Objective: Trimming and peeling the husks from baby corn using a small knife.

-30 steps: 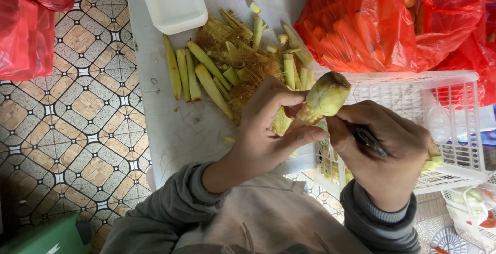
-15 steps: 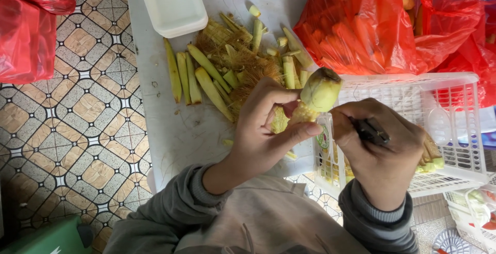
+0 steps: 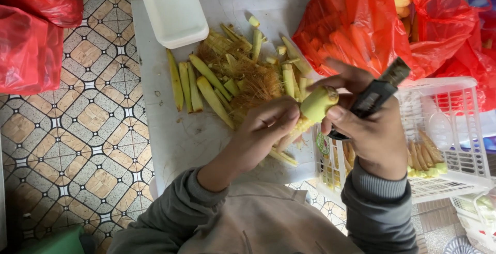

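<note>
My left hand [image 3: 263,130] grips a small pale-green ear of baby corn [image 3: 316,105] by its lower part, over the white board [image 3: 170,135]. My right hand [image 3: 367,125] holds a dark-handled knife [image 3: 374,94] and its thumb and fingers close round the corn's cut top. The knife's blade is hidden behind the hand. Just beyond my hands lies a heap of green husk strips and brown corn silk [image 3: 237,78].
A white plastic tray [image 3: 173,9] sits at the board's far left corner. A white slotted basket [image 3: 454,140] at right holds peeled baby corn. A red bag [image 3: 382,27] with orange and yellow produce lies behind it. More red bags [image 3: 31,32] rest on the patterned tile floor.
My right hand has come up from below the corn to its top end, and the knife handle now points up and right. My left hand has kept its grip.
</note>
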